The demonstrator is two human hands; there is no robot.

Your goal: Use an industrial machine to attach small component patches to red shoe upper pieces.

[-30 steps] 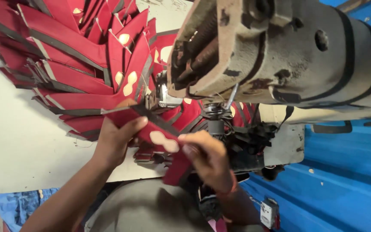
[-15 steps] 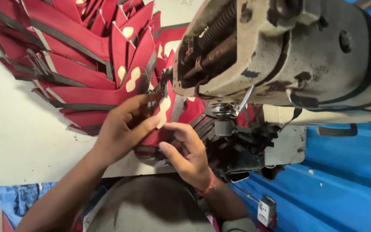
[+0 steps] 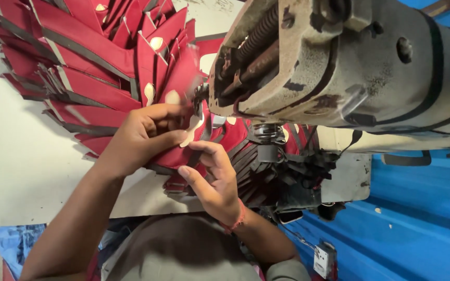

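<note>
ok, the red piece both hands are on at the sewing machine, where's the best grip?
Probably the near edge of the red piece, from the person's side. The left hand already pinches it there from the left and the right hand steadies it from below. The far end runs under the sewing machine head, so there is little room there.

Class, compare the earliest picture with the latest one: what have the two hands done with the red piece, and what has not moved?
Both hands carried the red piece up to the sewing machine. The left hand now pinches its top; the right hand supports it from below. The stack of red pieces stayed fanned on the table.
</note>
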